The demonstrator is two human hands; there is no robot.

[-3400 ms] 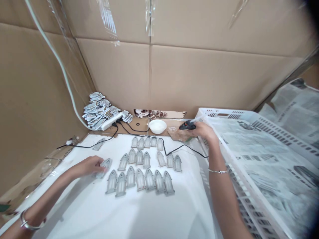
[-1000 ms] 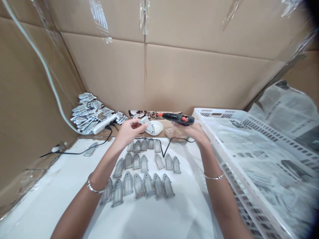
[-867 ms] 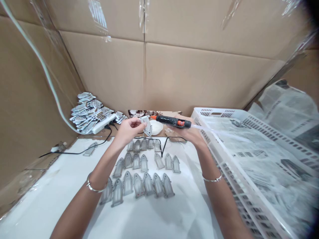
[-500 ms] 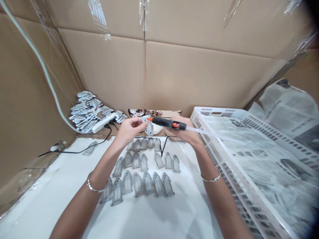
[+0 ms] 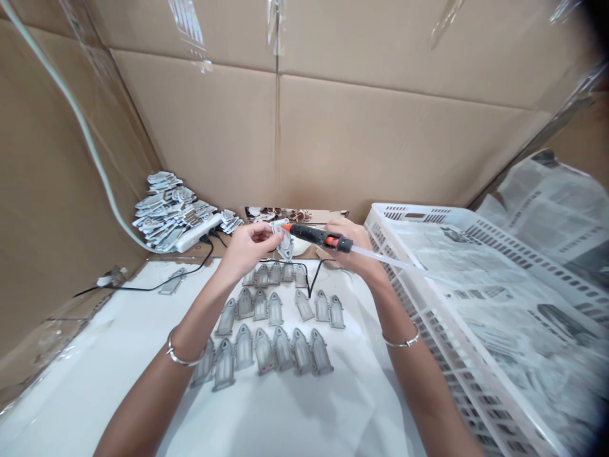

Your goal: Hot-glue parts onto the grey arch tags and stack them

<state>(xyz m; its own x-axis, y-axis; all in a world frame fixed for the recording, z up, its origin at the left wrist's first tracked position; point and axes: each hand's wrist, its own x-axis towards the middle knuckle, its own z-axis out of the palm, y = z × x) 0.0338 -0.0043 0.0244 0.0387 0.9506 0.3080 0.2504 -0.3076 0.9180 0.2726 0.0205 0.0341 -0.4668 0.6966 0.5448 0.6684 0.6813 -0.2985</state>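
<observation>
Pinched in my left hand [image 5: 252, 248] is a small grey-white arched plastic piece [image 5: 286, 245], held up above the far side of the table. My right hand [image 5: 351, 244] grips a black and orange hot glue gun [image 5: 318, 237], and a clear glue stick [image 5: 380, 256] juts from its back end. The orange nozzle points left and meets the top of the piece, as far as I can see. Below my hands, several similar grey arched pieces [image 5: 282, 348] lie in rows on the white table [image 5: 304, 419].
At the back left, a heap of flat pieces [image 5: 166, 209] rests beside a white power strip [image 5: 197, 233]. Black cables [image 5: 157, 290] cross the table. A white plastic crate [image 5: 419, 317] lined with newspaper stands on the right. Cardboard walls [image 5: 200, 127] enclose the back and left.
The glue gun has tilted slightly, its rear end a little lower, with its nozzle still at the piece. My left hand keeps nearly the same place, and the view has shifted slightly.
</observation>
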